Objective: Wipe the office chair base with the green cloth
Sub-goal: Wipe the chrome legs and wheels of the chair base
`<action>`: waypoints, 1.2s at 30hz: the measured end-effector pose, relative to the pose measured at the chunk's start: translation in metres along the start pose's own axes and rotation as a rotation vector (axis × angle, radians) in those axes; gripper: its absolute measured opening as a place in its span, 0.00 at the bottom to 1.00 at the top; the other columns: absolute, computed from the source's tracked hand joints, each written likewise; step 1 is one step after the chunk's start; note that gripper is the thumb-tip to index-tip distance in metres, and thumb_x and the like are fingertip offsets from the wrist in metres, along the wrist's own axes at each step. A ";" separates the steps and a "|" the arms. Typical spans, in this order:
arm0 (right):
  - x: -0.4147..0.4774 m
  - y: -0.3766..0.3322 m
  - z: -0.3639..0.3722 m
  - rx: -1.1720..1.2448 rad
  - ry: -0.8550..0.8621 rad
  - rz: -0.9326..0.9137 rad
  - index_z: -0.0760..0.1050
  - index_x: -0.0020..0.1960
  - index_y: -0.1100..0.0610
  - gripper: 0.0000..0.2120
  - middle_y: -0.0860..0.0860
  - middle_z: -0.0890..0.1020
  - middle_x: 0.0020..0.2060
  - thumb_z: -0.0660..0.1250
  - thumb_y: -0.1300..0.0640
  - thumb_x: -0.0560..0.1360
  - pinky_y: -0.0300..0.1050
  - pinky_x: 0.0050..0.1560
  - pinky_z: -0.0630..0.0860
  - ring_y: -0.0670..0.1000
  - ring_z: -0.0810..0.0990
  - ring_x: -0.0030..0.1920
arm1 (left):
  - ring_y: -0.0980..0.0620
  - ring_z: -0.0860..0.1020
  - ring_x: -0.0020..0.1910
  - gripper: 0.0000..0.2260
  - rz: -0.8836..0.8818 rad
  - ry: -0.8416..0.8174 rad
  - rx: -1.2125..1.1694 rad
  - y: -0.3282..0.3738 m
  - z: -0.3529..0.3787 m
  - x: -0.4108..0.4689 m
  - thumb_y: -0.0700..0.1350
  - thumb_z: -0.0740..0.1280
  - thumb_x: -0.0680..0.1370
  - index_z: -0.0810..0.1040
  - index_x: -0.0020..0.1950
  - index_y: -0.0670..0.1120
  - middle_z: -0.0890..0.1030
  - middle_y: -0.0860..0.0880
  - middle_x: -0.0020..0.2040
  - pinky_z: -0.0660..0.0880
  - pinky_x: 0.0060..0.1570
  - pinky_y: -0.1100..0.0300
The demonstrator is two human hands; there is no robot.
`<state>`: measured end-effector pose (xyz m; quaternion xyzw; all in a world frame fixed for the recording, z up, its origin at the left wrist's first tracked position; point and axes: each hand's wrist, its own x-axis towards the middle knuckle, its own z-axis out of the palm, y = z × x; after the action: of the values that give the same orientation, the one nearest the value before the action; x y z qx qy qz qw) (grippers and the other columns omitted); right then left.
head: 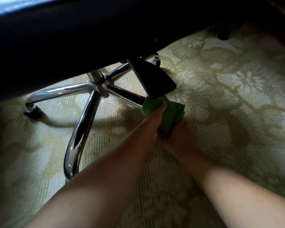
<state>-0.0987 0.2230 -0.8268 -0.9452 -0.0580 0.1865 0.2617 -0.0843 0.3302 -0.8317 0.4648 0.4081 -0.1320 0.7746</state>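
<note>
The left hand (152, 127) grips the green cloth (168, 114) from the near left, its thumb laid along the top of the bunched fabric and pointing away from the person. The right hand (179, 135) holds the same bundle from the right and below, with its fingers mostly hidden by the fabric. Both forearms are bare and stretched long. The left comes in from the lower left and the right from the lower right, and the wrists meet just behind the cloth.

The cloth is wrapped over the outer end of one chrome spoke (125, 94) of the office chair base (82, 129), to the right of the hub (97, 86) and a little nearer the person. The tip of that spoke is covered by cloth and hands. A black paddle (155, 79) hangs from under the seat to the right of the hub. Its lower corner sits at the cloth's far edge — touching or just above, I cannot tell which.

A second spoke runs from the hub toward the person and bends down at its tip, left of the left forearm, with a strip of carpet between them. A third runs left of the hub to a black caster (31, 111). A fourth goes behind and right of the hub to another caster (156, 60). The dark seat (72, 38) overhangs the hub closely, so headroom there is low. Right of the hub, past the hands, the patterned carpet (229, 96) spreads wide.
</note>
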 end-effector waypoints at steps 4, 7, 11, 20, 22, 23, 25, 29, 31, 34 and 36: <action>-0.008 -0.011 -0.007 -0.004 0.057 -0.025 0.64 0.75 0.60 0.50 0.59 0.75 0.68 0.65 0.29 0.63 0.63 0.67 0.73 0.62 0.74 0.69 | 0.41 0.83 0.61 0.38 -0.021 0.084 -0.025 0.004 0.001 0.001 0.70 0.76 0.68 0.78 0.68 0.45 0.83 0.43 0.59 0.78 0.66 0.44; -0.015 -0.028 -0.016 -0.038 0.083 -0.088 0.63 0.75 0.60 0.44 0.59 0.72 0.69 0.73 0.37 0.69 0.62 0.70 0.69 0.61 0.72 0.70 | 0.44 0.82 0.59 0.30 -0.006 0.046 -0.052 0.013 -0.007 0.005 0.67 0.70 0.77 0.78 0.68 0.45 0.82 0.43 0.57 0.78 0.62 0.48; -0.012 -0.044 -0.017 -0.011 0.091 -0.172 0.65 0.75 0.59 0.40 0.58 0.71 0.69 0.73 0.41 0.71 0.60 0.69 0.69 0.60 0.70 0.69 | 0.44 0.85 0.58 0.29 0.018 0.013 -0.160 0.022 -0.026 0.016 0.66 0.71 0.76 0.81 0.66 0.45 0.85 0.39 0.61 0.79 0.65 0.47; -0.005 -0.070 0.002 0.020 0.129 -0.433 0.64 0.77 0.60 0.34 0.58 0.70 0.74 0.71 0.51 0.76 0.60 0.75 0.67 0.59 0.67 0.76 | 0.45 0.88 0.47 0.29 0.185 0.159 -0.216 0.057 -0.071 0.031 0.62 0.72 0.79 0.77 0.70 0.40 0.86 0.41 0.60 0.85 0.38 0.54; -0.008 -0.072 0.005 -0.042 0.079 -0.500 0.58 0.81 0.60 0.37 0.58 0.62 0.80 0.69 0.55 0.77 0.58 0.80 0.59 0.58 0.56 0.82 | 0.44 0.89 0.45 0.30 0.208 0.169 -0.233 0.067 -0.082 0.033 0.64 0.70 0.79 0.78 0.70 0.41 0.86 0.40 0.59 0.84 0.36 0.53; -0.009 -0.072 0.006 -0.074 0.059 -0.526 0.55 0.82 0.60 0.38 0.57 0.59 0.81 0.68 0.56 0.77 0.56 0.81 0.56 0.57 0.52 0.83 | 0.44 0.89 0.45 0.31 0.225 0.184 -0.239 0.072 -0.088 0.035 0.64 0.70 0.79 0.77 0.70 0.41 0.87 0.40 0.58 0.84 0.37 0.52; -0.013 -0.073 0.008 -0.104 0.034 -0.551 0.53 0.83 0.58 0.39 0.55 0.54 0.83 0.67 0.56 0.78 0.54 0.82 0.52 0.56 0.48 0.83 | 0.43 0.89 0.46 0.32 0.249 0.207 -0.260 0.079 -0.096 0.039 0.65 0.70 0.79 0.77 0.71 0.42 0.87 0.41 0.57 0.84 0.40 0.51; -0.019 -0.071 0.009 -0.102 0.011 -0.565 0.50 0.84 0.55 0.40 0.54 0.50 0.84 0.67 0.53 0.79 0.52 0.82 0.48 0.55 0.45 0.83 | 0.41 0.89 0.50 0.29 0.288 0.259 -0.288 0.087 -0.101 0.040 0.66 0.68 0.79 0.78 0.69 0.44 0.87 0.41 0.58 0.85 0.45 0.47; -0.021 -0.069 0.008 -0.099 -0.003 -0.567 0.49 0.84 0.53 0.41 0.54 0.49 0.84 0.67 0.52 0.79 0.52 0.81 0.47 0.55 0.45 0.83 | 0.42 0.88 0.50 0.27 0.319 0.294 -0.296 0.087 -0.102 0.042 0.64 0.68 0.80 0.78 0.70 0.45 0.87 0.42 0.60 0.85 0.41 0.48; -0.021 -0.066 0.005 -0.097 -0.004 -0.559 0.50 0.84 0.53 0.41 0.53 0.51 0.84 0.68 0.53 0.78 0.55 0.82 0.50 0.56 0.46 0.83 | 0.41 0.88 0.53 0.30 0.357 0.318 -0.305 0.085 -0.102 0.046 0.62 0.72 0.78 0.76 0.72 0.44 0.85 0.41 0.63 0.85 0.40 0.49; -0.020 -0.066 0.003 -0.094 -0.006 -0.545 0.51 0.84 0.54 0.41 0.54 0.52 0.84 0.68 0.54 0.78 0.56 0.82 0.51 0.56 0.47 0.83 | 0.42 0.88 0.53 0.35 0.348 0.341 -0.253 0.082 -0.100 0.046 0.66 0.75 0.73 0.76 0.72 0.45 0.85 0.42 0.62 0.86 0.43 0.46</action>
<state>-0.1197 0.2764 -0.7890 -0.9052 -0.3196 0.1093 0.2580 -0.0586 0.4650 -0.8398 0.4432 0.4599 0.1355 0.7575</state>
